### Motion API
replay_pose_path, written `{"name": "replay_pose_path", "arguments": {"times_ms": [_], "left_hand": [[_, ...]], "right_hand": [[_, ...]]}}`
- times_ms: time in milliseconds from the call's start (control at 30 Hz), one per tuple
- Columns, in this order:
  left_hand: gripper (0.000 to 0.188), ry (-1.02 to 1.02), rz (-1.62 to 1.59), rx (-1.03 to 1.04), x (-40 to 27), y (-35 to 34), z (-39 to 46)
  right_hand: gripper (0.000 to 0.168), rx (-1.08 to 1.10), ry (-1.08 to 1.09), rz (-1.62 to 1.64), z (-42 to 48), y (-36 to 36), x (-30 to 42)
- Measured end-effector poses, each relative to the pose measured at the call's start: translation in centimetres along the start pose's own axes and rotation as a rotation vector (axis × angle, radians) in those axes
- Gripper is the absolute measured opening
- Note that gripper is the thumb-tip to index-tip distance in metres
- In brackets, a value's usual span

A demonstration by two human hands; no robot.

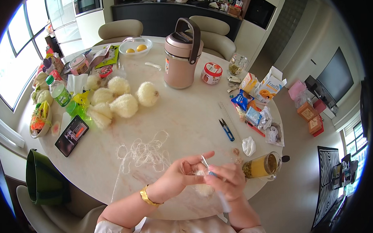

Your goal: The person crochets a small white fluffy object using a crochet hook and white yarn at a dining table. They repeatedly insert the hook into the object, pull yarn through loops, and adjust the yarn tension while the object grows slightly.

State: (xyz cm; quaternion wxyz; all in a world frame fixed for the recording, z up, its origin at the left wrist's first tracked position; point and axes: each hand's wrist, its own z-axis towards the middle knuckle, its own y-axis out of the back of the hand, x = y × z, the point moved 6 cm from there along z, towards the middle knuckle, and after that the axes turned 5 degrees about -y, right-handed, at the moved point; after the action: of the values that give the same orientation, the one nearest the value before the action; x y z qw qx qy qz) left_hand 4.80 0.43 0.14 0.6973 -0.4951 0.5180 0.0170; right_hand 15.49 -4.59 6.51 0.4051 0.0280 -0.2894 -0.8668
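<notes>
In front of my chest, my left hand (179, 176) grips a small fluffy cream crochet piece (205, 189), its index finger stretched out. My right hand (228, 179) holds a crochet hook (204, 160) with a blue grip; the metal end reaches to my left hand's fingers. Part of the piece is hidden behind my fingers. Loose cream yarn (144, 153) lies tangled on the table to the left of my hands, and one strand trails toward my left forearm. Blue thread snips (226, 130) lie beyond my right hand, next to a clear ruler (228, 115).
Several fluffy cream balls (124, 105) sit left of centre near a phone (71, 136) and a green-capped bottle (60, 91). A pink insulated pot (182, 61) stands at the back. Close to my right hand is a glass mug of tea (259, 166), with crumpled tissue (248, 146) beyond it.
</notes>
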Motion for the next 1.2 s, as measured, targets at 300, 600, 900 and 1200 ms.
{"name": "replay_pose_path", "arguments": {"times_ms": [300, 600, 900, 1200], "left_hand": [[0.059, 0.021, -0.023, 0.126, -0.6, 0.4, 0.0], [0.056, 0.001, 0.09, -0.088, -0.2, 0.4, 0.3], [0.036, 0.046, 0.15, -0.107, -0.5, 1.2, 0.1], [0.04, 0.071, 0.049, -0.102, 0.0, 1.7, 0.2]], "right_hand": [[0.012, -0.227, -1.042, 1.201, -3.1, -1.9, -5.3], [0.015, -0.033, -0.673, 0.487, -1.7, -0.8, -3.2], [0.012, -0.005, -0.897, 1.07, -2.9, -1.3, -6.0], [0.008, 0.115, -0.452, 0.55, -1.1, 0.0, -3.7]]}}
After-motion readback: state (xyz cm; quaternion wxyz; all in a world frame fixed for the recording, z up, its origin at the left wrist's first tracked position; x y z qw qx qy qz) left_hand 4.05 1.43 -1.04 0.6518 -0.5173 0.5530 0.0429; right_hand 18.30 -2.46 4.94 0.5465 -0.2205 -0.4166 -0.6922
